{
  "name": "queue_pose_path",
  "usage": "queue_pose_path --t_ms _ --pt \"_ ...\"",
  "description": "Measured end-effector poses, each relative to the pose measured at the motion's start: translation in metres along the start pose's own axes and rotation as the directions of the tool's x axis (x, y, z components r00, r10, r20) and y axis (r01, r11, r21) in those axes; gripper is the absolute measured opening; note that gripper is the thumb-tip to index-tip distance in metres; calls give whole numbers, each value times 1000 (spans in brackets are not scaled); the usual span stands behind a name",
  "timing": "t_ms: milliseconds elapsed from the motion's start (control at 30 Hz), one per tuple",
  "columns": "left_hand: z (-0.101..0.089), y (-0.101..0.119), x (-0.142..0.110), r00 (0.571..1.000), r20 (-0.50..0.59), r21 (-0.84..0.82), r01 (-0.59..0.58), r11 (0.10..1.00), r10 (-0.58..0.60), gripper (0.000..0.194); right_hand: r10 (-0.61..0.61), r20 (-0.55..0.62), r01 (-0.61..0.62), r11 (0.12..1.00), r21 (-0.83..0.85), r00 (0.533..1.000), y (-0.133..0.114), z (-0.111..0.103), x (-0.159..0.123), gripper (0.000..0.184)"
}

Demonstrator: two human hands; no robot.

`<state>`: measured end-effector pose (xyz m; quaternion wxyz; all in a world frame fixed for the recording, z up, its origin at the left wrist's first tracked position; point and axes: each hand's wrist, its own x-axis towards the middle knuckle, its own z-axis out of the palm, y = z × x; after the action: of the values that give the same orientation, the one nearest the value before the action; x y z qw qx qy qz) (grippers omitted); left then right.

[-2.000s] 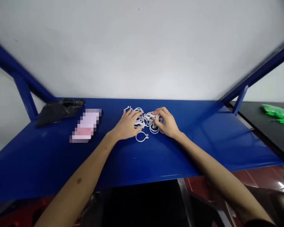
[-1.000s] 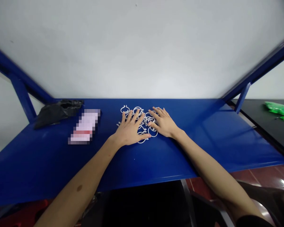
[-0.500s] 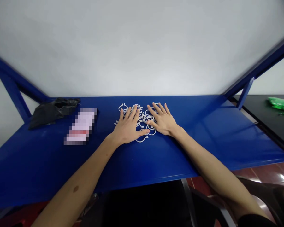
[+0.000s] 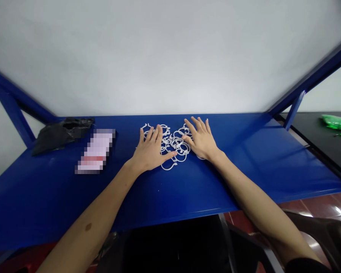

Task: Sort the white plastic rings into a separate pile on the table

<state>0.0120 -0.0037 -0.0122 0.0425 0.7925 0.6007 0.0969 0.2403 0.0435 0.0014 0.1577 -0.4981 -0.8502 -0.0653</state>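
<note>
A pile of several white plastic rings point(image 4: 174, 146) lies on the blue table point(image 4: 244, 167) near its middle. My left hand point(image 4: 149, 151) rests flat on the left part of the pile, fingers stretched out and apart. My right hand point(image 4: 201, 140) lies flat on the right part of the pile, fingers spread. Neither hand holds anything. Some rings are hidden under both palms.
A crumpled black bag point(image 4: 59, 132) sits at the table's back left. A pink and white packet point(image 4: 95, 151) lies beside it. A green bag point(image 4: 338, 125) rests on a black table point(image 4: 324, 148) at the right. Blue frame bars point(image 4: 11, 106) rise at both sides.
My right hand has gone from pinching rings to lying flat, then slid right. My left hand has flattened and spread on the pile. The rings are spread out more.
</note>
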Motion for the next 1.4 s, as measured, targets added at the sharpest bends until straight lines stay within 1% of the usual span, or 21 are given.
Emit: queue_pose_path --t_ms 100,200,400,667,1067,1200,1400 --pt "-2 0 0 1000 -12 24 22 999 -22 110 10 -6 -10 1000 11 1000 3 3 0 81" --pt "-5 0 0 997 -34 46 65 997 -63 109 20 14 -20 1000 17 1000 2 3 1 78" --pt "-7 1 0 990 -74 53 127 990 -123 100 31 43 -33 998 46 999 -1 1 0 77" --pt "-7 2 0 990 -72 65 123 990 -118 98 37 65 -40 998 57 997 -1 1 0 78" --pt "-12 5 0 984 -134 75 126 989 -116 90 30 57 -33 998 58 998 -2 -1 0 74" --pt "-14 5 1 982 -142 60 132 989 -122 87 32 55 -35 998 59 998 -2 -1 0 75" --pt "-14 5 1 974 -191 13 125 992 -120 82 19 28 -21 997 75 999 0 2 -1 75"
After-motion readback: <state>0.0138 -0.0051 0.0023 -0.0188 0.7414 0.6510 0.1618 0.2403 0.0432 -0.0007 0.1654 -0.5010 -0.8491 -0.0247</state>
